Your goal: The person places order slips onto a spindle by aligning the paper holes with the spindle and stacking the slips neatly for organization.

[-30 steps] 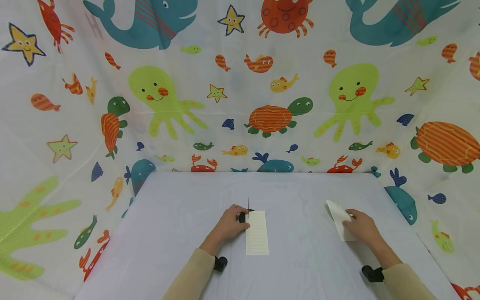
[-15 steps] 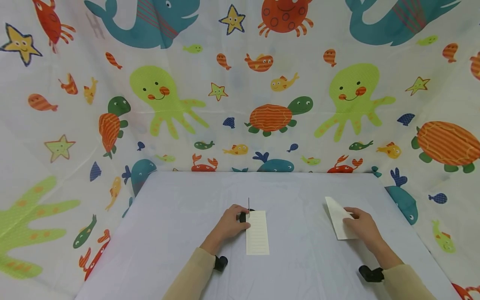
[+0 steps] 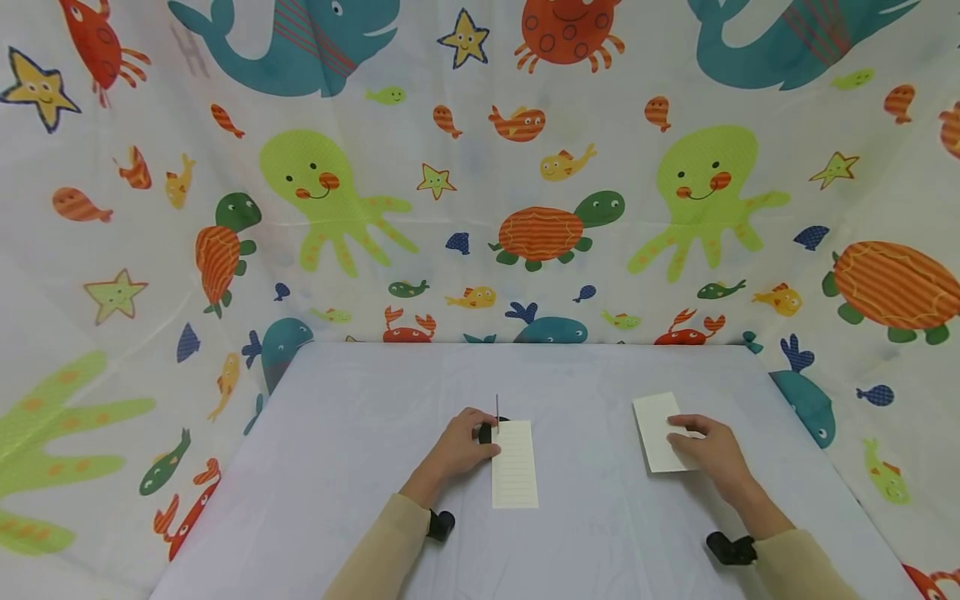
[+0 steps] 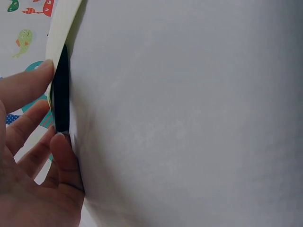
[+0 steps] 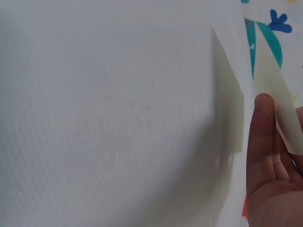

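My left hand grips the edge of a receipt spike, with a thin upright needle and a black base. A cream lined paper slip sits at the needle and covers much of the base. In the left wrist view, thumb and fingers lie around the dark base and the slip's edge. To the right, my right hand pinches another cream paper slip between thumb and fingers, tilted above the table. This slip hangs clear of the cloth in the right wrist view.
A white cloth covers the table, its back edge meeting a curtain printed with sea animals. Black wrist cameras sit on both forearms. The held slip casts a shadow on the cloth.
My right hand has moved slightly left with its slip, which has turned to show its broad face toward the head view. The left hand, spike and lined slip have stayed put.
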The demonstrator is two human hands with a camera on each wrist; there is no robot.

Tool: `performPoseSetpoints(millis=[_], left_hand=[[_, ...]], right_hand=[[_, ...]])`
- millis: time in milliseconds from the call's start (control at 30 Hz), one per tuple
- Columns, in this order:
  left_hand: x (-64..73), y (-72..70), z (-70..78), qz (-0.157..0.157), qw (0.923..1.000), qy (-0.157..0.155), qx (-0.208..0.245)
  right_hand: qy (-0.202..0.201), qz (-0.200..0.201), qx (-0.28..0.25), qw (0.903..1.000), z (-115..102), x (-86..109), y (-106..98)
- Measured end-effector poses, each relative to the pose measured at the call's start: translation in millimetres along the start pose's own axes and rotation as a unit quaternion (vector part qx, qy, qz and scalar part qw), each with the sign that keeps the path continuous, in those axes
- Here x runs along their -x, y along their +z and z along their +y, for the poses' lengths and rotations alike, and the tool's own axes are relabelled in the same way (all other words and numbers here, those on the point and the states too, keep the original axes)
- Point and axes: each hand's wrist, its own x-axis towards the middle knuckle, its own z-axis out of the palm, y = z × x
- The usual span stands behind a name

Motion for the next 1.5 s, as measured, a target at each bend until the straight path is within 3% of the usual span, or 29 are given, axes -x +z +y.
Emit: performPoseSetpoints(millis=[767, 1233, 1500], left_hand=[[-2.4, -5.0, 2.3, -0.011, 0.9999, 0.002, 0.011], [-0.6, -1.2, 1.9, 0.003, 1.0, -0.005, -0.002], [3.0, -2.7, 5.2, 0.02, 0.9998, -0.003, 0.003]], right_hand=[[-0.047, 0.026, -0.021, 0.9983, -38, 14.2, 50], [-0.078, 0.02, -0.044, 0.9958, -50, 17.0, 73], [-0.073, 0.01, -0.048, 0.9961, -62, 20.3, 86]])
